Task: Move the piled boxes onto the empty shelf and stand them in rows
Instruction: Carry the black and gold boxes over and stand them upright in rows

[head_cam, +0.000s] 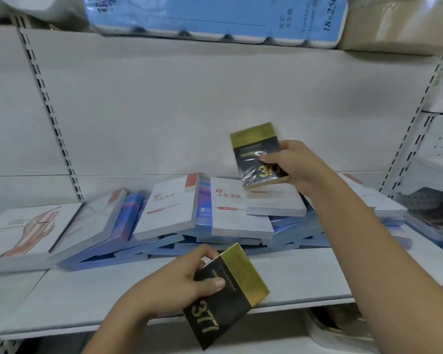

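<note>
My left hand [179, 282] grips a black and gold box marked 377 [225, 297], held tilted over the front edge of the white shelf [87, 297]. My right hand [292, 164] holds a second black and gold box [256, 152] upright above the pile, its lower part wrapped in shiny film. Under it lies a loose pile of flat white and blue boxes [215, 218], most lying flat or leaning on each other at the back of the shelf.
A white back panel [189, 111] rises behind the pile. Blue packs of tissue rolls [215, 16] sit on the shelf above. Larger white boxes [23, 231] lie at the left. More boxes lie on a neighbouring shelf [435, 215] at the right.
</note>
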A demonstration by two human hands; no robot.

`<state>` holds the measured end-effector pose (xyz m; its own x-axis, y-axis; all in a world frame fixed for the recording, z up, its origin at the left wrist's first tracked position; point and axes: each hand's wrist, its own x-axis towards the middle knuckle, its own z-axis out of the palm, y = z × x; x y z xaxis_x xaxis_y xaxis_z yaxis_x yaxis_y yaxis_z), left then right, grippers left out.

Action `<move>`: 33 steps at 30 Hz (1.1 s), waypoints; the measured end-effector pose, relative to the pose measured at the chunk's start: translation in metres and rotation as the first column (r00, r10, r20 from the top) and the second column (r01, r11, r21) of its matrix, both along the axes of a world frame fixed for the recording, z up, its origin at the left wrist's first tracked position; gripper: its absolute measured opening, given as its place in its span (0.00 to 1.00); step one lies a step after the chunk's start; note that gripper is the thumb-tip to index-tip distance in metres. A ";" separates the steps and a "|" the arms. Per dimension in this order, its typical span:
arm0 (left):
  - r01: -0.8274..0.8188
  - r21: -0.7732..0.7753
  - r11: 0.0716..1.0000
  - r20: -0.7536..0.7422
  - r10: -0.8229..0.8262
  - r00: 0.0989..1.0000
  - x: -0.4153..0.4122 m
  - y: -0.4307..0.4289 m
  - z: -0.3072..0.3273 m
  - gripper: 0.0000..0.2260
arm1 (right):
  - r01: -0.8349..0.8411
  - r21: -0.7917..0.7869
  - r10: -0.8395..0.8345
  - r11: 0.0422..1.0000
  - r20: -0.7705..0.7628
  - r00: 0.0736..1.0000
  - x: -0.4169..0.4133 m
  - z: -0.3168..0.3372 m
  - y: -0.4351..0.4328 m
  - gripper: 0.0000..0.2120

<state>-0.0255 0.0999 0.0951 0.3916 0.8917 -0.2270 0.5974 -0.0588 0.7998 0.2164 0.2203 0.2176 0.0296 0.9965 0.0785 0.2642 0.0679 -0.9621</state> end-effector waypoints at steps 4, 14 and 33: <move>-0.155 -0.064 0.986 0.327 0.168 0.930 -0.046 -0.023 0.010 0.16 | -0.020 0.058 0.036 0.998 -0.294 0.955 -0.013 -0.010 -0.033 0.09; -0.796 0.006 0.605 0.767 0.508 0.392 -0.125 -0.082 0.010 0.16 | -0.304 0.104 0.321 0.947 -0.325 0.890 -0.098 -0.039 -0.084 0.14; -0.998 -0.058 -0.033 0.735 0.674 -0.065 -0.275 -0.308 -0.025 0.14 | -0.766 -0.032 0.694 0.642 -0.400 0.599 -0.341 -0.117 -0.192 0.15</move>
<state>-0.3001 -0.2076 0.0700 -0.9117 0.4024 0.0827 0.0074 -0.1852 0.9827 -0.1244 0.0279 0.1007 -0.7270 0.6860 0.0286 -0.1197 -0.0856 -0.9891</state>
